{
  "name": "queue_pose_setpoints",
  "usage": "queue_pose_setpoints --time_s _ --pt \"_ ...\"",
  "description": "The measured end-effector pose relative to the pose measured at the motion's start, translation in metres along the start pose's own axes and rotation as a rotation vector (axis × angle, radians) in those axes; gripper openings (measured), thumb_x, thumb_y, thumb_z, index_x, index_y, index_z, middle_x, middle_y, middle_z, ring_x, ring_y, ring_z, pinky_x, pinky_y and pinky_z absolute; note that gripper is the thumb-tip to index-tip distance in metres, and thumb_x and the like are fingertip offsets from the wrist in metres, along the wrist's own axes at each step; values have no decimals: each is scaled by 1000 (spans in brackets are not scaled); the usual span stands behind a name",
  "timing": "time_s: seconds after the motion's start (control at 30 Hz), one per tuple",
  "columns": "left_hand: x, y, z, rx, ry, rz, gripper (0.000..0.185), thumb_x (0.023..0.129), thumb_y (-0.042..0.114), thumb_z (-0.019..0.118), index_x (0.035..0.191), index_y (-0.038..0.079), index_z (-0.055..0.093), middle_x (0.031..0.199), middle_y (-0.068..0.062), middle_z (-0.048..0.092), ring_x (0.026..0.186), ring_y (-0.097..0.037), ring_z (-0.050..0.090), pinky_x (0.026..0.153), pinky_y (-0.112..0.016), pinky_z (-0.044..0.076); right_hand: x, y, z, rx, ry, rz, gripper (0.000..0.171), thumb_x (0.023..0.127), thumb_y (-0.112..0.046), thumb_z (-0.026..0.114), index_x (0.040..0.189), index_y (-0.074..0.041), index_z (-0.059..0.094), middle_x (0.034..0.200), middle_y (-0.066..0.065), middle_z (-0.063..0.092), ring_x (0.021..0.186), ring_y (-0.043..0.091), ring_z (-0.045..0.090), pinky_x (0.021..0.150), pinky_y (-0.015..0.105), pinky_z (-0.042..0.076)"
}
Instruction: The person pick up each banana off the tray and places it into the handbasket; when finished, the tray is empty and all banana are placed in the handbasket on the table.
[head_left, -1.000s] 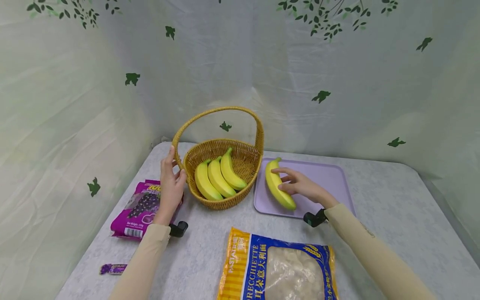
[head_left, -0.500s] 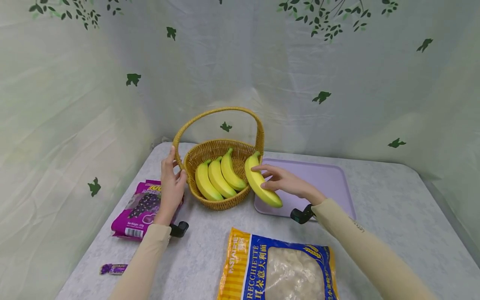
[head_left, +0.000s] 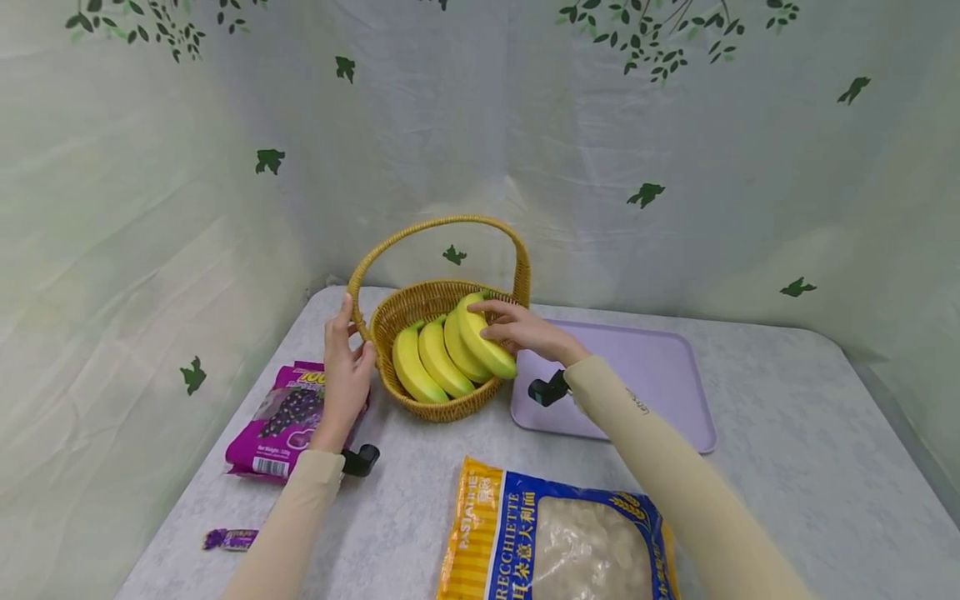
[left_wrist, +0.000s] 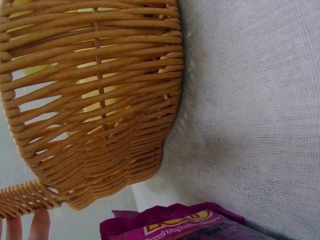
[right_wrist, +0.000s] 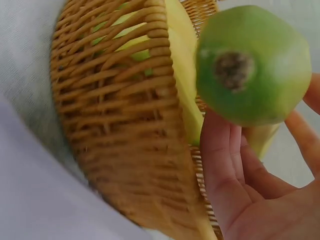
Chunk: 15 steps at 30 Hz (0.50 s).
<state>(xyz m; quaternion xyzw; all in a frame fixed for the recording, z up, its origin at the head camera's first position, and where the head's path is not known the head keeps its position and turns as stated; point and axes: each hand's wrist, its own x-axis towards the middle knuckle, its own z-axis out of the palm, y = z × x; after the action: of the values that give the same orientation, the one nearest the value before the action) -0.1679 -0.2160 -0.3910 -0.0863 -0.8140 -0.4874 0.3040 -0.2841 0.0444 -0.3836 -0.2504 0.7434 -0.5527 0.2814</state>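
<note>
Covering table point(head_left: 787, 400): grey cloth; leaf-print backdrop point(head_left: 675, 150) behind.

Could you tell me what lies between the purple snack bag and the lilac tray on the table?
In the head view, the wicker basket with its bananas stands between the purple snack bag and the lilac tray.

A lilac tray point(head_left: 660, 375) is laid flat on the grey worktop point(head_left: 787, 467). A blue and yellow pasta bag point(head_left: 555, 542) is placed at the near edge. A purple snack packet point(head_left: 281, 425) is positioned at the left, with a small purple sweet point(head_left: 228, 539) lying nearer. A leaf-printed backdrop point(head_left: 675, 150) is hung behind.
</note>
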Motion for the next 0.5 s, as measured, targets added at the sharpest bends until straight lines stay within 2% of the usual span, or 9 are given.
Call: queue_pose_setpoints --time_s 0.13,0.23,0.33,0.4,0.5 --pt "0 0 0 -4 -7 5 66 92 -14 43 150 7 19 129 -31 33 122 -44 40 93 -63 41 8 3 4 61 -1 17 48 99 -14 48 146 -15 39 125 9 48 68 15 42 59 28 42" --pt "0 0 1 -5 -9 8 66 92 -14 43 150 7 20 128 -30 33 122 -44 39 92 -64 40 12 4 5 74 27 33 47 100 -12 45 146 -14 39 116 11 48 65 17 38 56 28 40" --pt "0 0 0 -1 -4 10 66 92 -14 43 150 7 20 127 -30 34 122 -44 39 92 -64 40 17 2 6 62 58 44 47 98 -7 42 145 -11 41 122 14 47 73 17 47 65 31 48" --pt "0 0 0 -2 -2 10 66 92 -14 43 150 7 20 127 -30 34 121 -44 40 92 -65 40 19 1 7 43 65 51 45 98 -6 40 144 -9 42 136 13 42 89 19 54 78 38 52" --pt "0 -1 -1 -2 0 7 65 92 -14 44 150 6 20 127 -30 34 121 -44 40 92 -64 40 22 0 10 -16 67 56 42 100 -9 43 142 -6 44 142 16 40 108 29 55 91 49 49"
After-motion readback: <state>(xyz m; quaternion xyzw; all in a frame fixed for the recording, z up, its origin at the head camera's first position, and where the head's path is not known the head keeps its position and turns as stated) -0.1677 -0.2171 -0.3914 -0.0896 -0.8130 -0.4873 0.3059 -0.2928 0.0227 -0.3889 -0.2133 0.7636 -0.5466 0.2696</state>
